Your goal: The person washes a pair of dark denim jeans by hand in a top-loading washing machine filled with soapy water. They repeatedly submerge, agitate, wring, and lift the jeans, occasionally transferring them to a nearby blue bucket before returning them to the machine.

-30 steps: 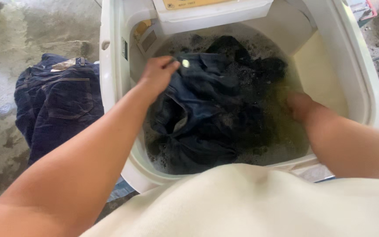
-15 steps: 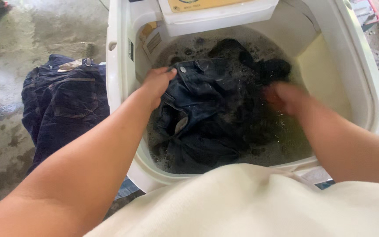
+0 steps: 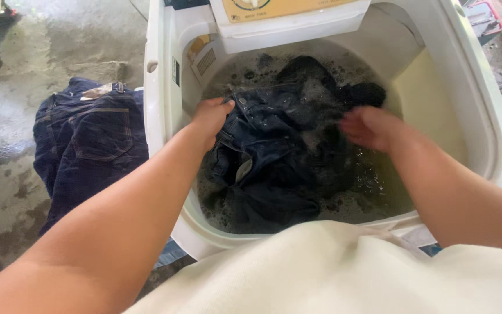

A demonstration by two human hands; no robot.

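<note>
White washing machine tub held murky, soapy water. Second pair of dark jeans lay heaped on wet concrete floor, outside tub wall, left of left forearm. Wet dark jeans sat in the tub, between and under both hands. Left hand was closed, gripping jeans at waistband, near the tub's left wall. Right hand was blurred, just above the fabric, right of the grip; grip unclear.

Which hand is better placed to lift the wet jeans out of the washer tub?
Left. The left hand already grips the jeans at the waistband, while the right hand hovers blurred above the water.
</note>
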